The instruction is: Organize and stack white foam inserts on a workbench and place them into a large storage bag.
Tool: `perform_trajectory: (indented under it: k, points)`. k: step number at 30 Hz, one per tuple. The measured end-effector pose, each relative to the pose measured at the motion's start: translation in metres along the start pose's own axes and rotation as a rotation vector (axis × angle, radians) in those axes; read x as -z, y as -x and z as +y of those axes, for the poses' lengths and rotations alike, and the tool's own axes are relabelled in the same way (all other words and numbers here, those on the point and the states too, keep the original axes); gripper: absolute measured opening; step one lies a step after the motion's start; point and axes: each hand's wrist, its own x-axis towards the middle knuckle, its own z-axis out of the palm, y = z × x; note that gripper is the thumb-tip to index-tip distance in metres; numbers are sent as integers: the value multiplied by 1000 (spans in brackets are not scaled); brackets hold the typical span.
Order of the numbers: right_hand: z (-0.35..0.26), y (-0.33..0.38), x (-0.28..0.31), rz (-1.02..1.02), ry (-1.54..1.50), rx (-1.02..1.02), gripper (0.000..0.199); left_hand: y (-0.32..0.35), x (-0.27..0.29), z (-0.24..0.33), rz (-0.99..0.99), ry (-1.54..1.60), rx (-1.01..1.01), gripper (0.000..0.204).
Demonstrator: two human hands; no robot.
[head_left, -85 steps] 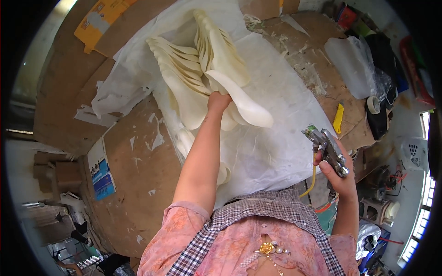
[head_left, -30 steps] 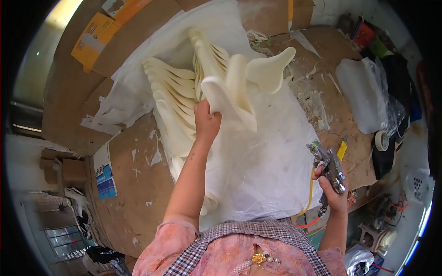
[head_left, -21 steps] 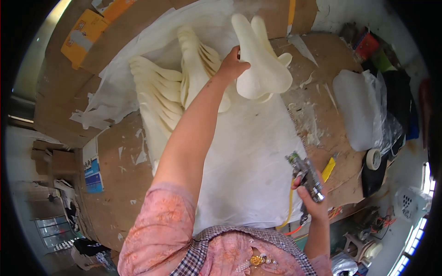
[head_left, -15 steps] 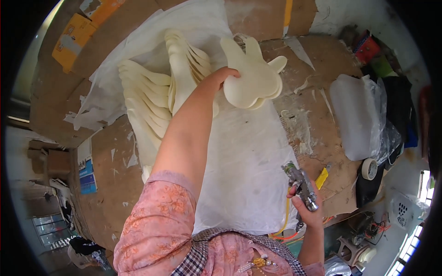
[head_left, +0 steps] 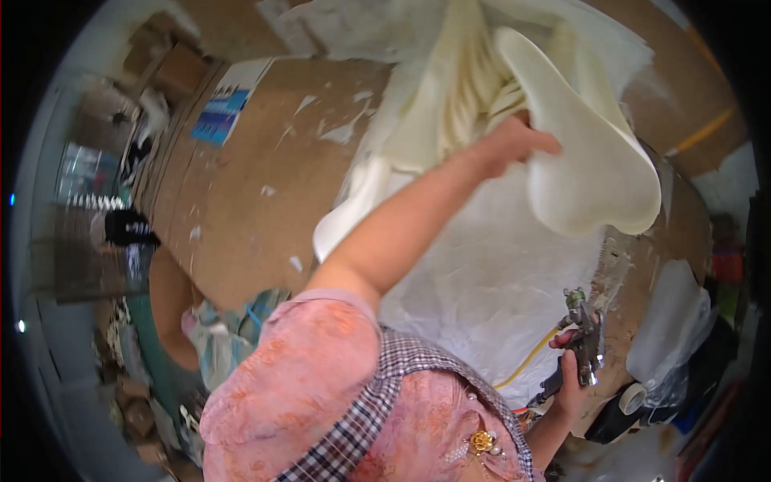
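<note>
Gripping curved cream foam pad (head_left: 598,161) in left hand (head_left: 514,145) above white sheet (head_left: 466,289), clasping grey metal spray gun (head_left: 588,337) in right hand (head_left: 569,381) by sheet's right edge, open room between.

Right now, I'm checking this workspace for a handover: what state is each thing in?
Cream piece: held at one edge by left hand
Spray gun: held in right hand
Other cream pieces: overlapping
White sheet: spread, wrinkled
Cardboard: dotted with white scraps
Yellow hose: curved

Left grip (head_left: 514,143) forward, right grip (head_left: 569,373) curled
</note>
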Motion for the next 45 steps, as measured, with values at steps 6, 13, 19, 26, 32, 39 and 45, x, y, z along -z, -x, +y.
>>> perform_trajectory:
  k: [6,13,19,26,32,39,45]
  points:
    - [-13,1,-60,-242,-6,75,67,221,185,45,291,235,140,49]
    - [-38,-13,-235,-621,307,211,61,298,196,-20,405,-143,213,59]
    - [-8,-8,-287,-573,720,476,56,334,284,-116,654,-100,255,58]
    - [1,-17,-281,-467,717,398,51,303,228,-151,363,418,395,63]
    - [-16,23,-309,-554,693,445,55,326,209,-157,407,887,105,71]
    - [-64,142,-425,-1162,244,559,59,460,321,-180,823,552,-520,52]
    - [-81,159,-410,-1140,209,576,67,705,439,18,1199,849,-1233,57]
